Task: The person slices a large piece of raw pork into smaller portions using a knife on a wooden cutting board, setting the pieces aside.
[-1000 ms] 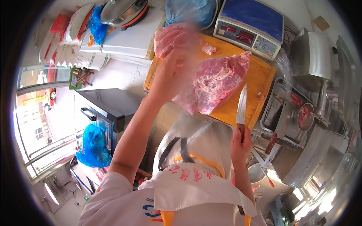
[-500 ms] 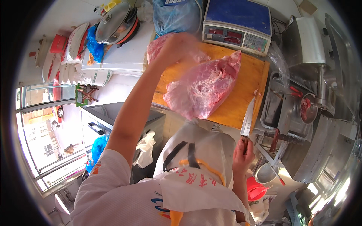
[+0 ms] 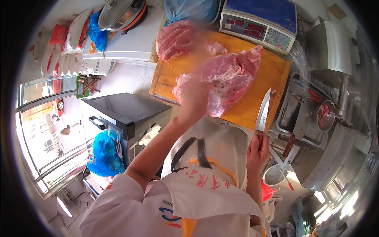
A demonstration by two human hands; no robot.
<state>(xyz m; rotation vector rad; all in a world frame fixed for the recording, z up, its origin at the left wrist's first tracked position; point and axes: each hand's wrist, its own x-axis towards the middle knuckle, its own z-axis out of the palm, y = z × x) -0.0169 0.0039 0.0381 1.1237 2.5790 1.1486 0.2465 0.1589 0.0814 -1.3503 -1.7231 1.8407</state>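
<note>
Pink and marbled with white, the large cut of meat [image 3: 233,85] is lying on the wooden board [image 3: 274,71], its narrow end pointing toward the far right. The left hand [image 3: 196,96] is now reaching over the near left part of that cut, having come back toward the body from beside the smaller piece of meat [image 3: 173,41], which is resting at the board's far left corner; this is probably shifting the work onto the large cut. Its fingers are blurring, so whether they are grasping, pressing or only passing above cannot be told. The right hand [image 3: 257,152] is closing firmly around the handle of the knife [image 3: 263,112], with no visible gap, and the blade is pointing away from the body, apart from the meat.
</note>
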